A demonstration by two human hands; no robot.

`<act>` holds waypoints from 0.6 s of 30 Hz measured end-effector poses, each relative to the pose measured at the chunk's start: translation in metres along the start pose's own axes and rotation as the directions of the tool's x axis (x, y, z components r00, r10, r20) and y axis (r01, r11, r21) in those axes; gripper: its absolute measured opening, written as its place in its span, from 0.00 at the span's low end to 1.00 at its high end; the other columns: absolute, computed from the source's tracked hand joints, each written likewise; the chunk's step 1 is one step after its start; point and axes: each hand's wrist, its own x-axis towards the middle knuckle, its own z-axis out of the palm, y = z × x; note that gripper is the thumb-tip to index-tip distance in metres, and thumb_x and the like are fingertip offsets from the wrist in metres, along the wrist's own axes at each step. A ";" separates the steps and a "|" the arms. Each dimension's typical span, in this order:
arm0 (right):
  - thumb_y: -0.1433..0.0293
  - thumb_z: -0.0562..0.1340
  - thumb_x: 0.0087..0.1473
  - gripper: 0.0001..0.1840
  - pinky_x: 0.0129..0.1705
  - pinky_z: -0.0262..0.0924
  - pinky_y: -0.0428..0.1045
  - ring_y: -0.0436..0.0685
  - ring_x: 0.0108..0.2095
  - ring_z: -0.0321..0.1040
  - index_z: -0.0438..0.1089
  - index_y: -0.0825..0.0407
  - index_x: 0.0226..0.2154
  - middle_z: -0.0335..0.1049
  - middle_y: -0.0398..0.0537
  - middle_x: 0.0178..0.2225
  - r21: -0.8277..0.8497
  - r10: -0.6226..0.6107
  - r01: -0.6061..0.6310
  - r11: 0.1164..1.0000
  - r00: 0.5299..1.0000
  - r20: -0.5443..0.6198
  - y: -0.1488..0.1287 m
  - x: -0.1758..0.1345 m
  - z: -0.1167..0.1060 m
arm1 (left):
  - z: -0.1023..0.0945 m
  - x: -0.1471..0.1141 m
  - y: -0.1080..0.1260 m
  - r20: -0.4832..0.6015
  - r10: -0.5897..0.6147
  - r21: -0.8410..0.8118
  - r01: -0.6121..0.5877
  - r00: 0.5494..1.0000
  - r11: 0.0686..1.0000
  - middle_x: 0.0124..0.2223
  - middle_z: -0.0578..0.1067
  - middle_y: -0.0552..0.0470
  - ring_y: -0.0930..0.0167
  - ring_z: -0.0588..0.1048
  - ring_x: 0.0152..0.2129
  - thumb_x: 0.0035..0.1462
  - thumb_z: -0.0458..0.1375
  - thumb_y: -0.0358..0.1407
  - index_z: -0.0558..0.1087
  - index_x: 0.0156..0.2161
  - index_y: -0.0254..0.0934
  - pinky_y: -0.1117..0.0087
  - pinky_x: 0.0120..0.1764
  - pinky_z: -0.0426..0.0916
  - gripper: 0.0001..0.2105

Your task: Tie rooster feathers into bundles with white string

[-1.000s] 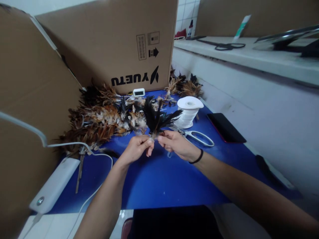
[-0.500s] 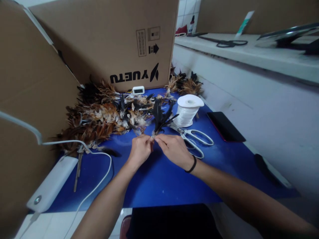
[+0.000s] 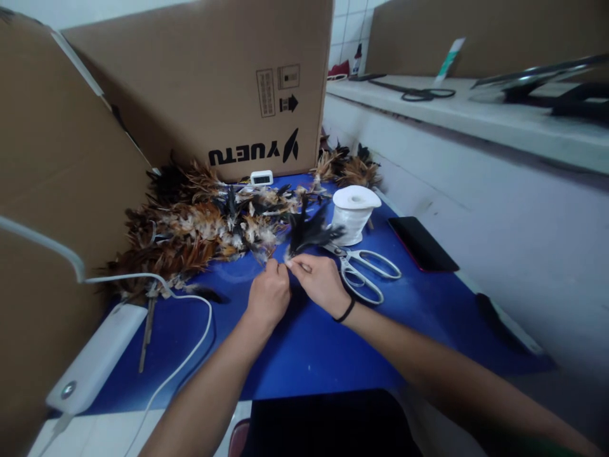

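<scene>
A small bunch of black feathers point(image 3: 307, 230) fans out above my two hands, its pale base between them. My right hand point(image 3: 320, 279) pinches that base between thumb and forefinger. Close beside it, my left hand point(image 3: 270, 287) is closed in a fist at the lower end of the bunch; what its fingers grip is hidden. Just right of my right hand lie silver scissors point(image 3: 364, 273), and behind them stands a spool of white ribbon point(image 3: 354, 219). Brown and black feather bundles point(image 3: 176, 231) are heaped at the left.
A cardboard box point(image 3: 190, 82) stands behind a small white digital clock point(image 3: 261, 178). At the right lies a dark phone point(image 3: 423, 243). A white power bank point(image 3: 98, 362) with a white cable point(image 3: 209, 311) rests on the blue table point(image 3: 323, 355) at the left.
The black feathers have tipped toward the right. My right hand has shifted slightly left and turned, staying close against my left hand. The whole view has swung a little.
</scene>
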 end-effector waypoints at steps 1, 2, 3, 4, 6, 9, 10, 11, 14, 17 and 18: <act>0.63 0.58 0.53 0.14 0.24 0.44 0.45 0.47 0.19 0.53 0.75 0.51 0.25 0.64 0.41 0.17 0.038 0.020 -0.019 0.999 1.000 -0.017 0.002 0.002 0.002 | 0.001 -0.001 0.000 -0.016 0.016 0.028 -0.015 1.000 0.999 0.34 0.72 0.43 0.70 0.72 0.22 0.59 0.45 0.26 0.72 0.37 0.31 0.71 0.25 0.66 0.13; 0.62 0.59 0.52 0.14 0.24 0.43 0.46 0.47 0.18 0.51 0.75 0.52 0.24 0.61 0.40 0.16 0.077 0.038 -0.036 0.996 0.999 -0.027 0.004 0.003 0.003 | 0.002 -0.001 0.000 -0.033 0.033 0.053 -0.031 0.999 0.998 0.34 0.71 0.44 0.71 0.72 0.22 0.60 0.45 0.26 0.72 0.38 0.31 0.71 0.24 0.66 0.13; 0.61 0.60 0.51 0.15 0.23 0.42 0.46 0.47 0.18 0.49 0.75 0.52 0.23 0.58 0.39 0.15 0.117 0.057 -0.053 0.992 0.998 -0.029 0.006 0.005 0.005 | 0.002 -0.001 0.000 -0.048 0.053 0.076 -0.049 0.997 0.996 0.34 0.71 0.44 0.71 0.72 0.22 0.60 0.44 0.26 0.73 0.39 0.30 0.72 0.24 0.66 0.13; 0.60 0.60 0.50 0.15 0.22 0.41 0.46 0.46 0.18 0.47 0.75 0.53 0.22 0.55 0.38 0.14 0.160 0.077 -0.072 0.985 0.997 -0.025 0.009 0.006 0.006 | 0.003 -0.001 0.000 -0.061 0.072 0.096 -0.066 0.996 0.993 0.33 0.71 0.44 0.71 0.72 0.21 0.60 0.44 0.26 0.73 0.39 0.30 0.72 0.24 0.66 0.14; 0.60 0.61 0.48 0.15 0.22 0.39 0.46 0.46 0.18 0.44 0.75 0.53 0.22 0.52 0.38 0.14 0.252 0.113 -0.108 0.962 0.994 -0.006 0.015 0.008 0.008 | 0.004 -0.001 0.000 -0.083 0.115 0.123 -0.104 0.990 0.987 0.32 0.70 0.45 0.71 0.72 0.21 0.59 0.44 0.25 0.73 0.39 0.30 0.72 0.23 0.66 0.14; 0.61 0.63 0.45 0.13 0.21 0.39 0.45 0.46 0.19 0.44 0.74 0.54 0.21 0.54 0.37 0.15 0.392 0.168 -0.164 0.905 0.986 0.024 0.019 0.010 0.009 | 0.004 0.000 0.000 -0.107 0.192 0.143 -0.176 0.976 0.974 0.31 0.70 0.45 0.70 0.72 0.22 0.58 0.44 0.24 0.73 0.39 0.29 0.71 0.25 0.67 0.14; 0.61 0.64 0.44 0.13 0.21 0.40 0.45 0.45 0.19 0.44 0.73 0.55 0.21 0.55 0.37 0.15 0.435 0.187 -0.182 0.882 0.982 0.032 0.019 0.009 0.009 | 0.004 0.000 0.000 -0.113 0.211 0.148 -0.194 0.971 0.970 0.30 0.69 0.45 0.70 0.73 0.23 0.58 0.44 0.23 0.73 0.38 0.29 0.71 0.25 0.68 0.14; 0.61 0.64 0.43 0.13 0.22 0.41 0.45 0.45 0.19 0.45 0.72 0.55 0.20 0.56 0.38 0.16 0.474 0.207 -0.201 0.857 0.977 0.041 0.019 0.009 0.008 | 0.004 0.000 0.000 -0.119 0.223 0.153 -0.204 0.968 0.967 0.30 0.69 0.45 0.70 0.73 0.24 0.58 0.44 0.23 0.73 0.38 0.29 0.71 0.26 0.68 0.14; 0.60 0.65 0.41 0.14 0.23 0.45 0.45 0.46 0.20 0.49 0.71 0.55 0.20 0.61 0.39 0.18 0.555 0.250 -0.254 0.792 0.964 0.084 0.017 0.008 0.007 | 0.004 -0.001 0.001 -0.133 0.226 0.159 -0.204 0.965 0.966 0.30 0.69 0.45 0.70 0.72 0.24 0.58 0.44 0.23 0.72 0.39 0.29 0.72 0.26 0.68 0.14; 0.59 0.66 0.40 0.14 0.24 0.47 0.45 0.46 0.21 0.51 0.71 0.55 0.21 0.63 0.40 0.18 0.576 0.251 -0.273 0.771 0.961 0.119 0.016 0.007 0.008 | 0.004 -0.001 0.000 -0.151 0.225 0.145 -0.203 0.963 0.968 0.30 0.69 0.45 0.70 0.72 0.23 0.57 0.45 0.23 0.72 0.38 0.29 0.71 0.25 0.67 0.13; 0.59 0.66 0.40 0.14 0.25 0.48 0.45 0.47 0.21 0.52 0.72 0.55 0.21 0.63 0.40 0.19 0.584 0.250 -0.274 0.764 0.960 0.123 0.017 0.007 0.009 | 0.005 -0.001 0.000 -0.156 0.221 0.135 -0.201 0.963 0.970 0.30 0.69 0.45 0.70 0.72 0.23 0.57 0.44 0.23 0.72 0.38 0.29 0.71 0.25 0.66 0.13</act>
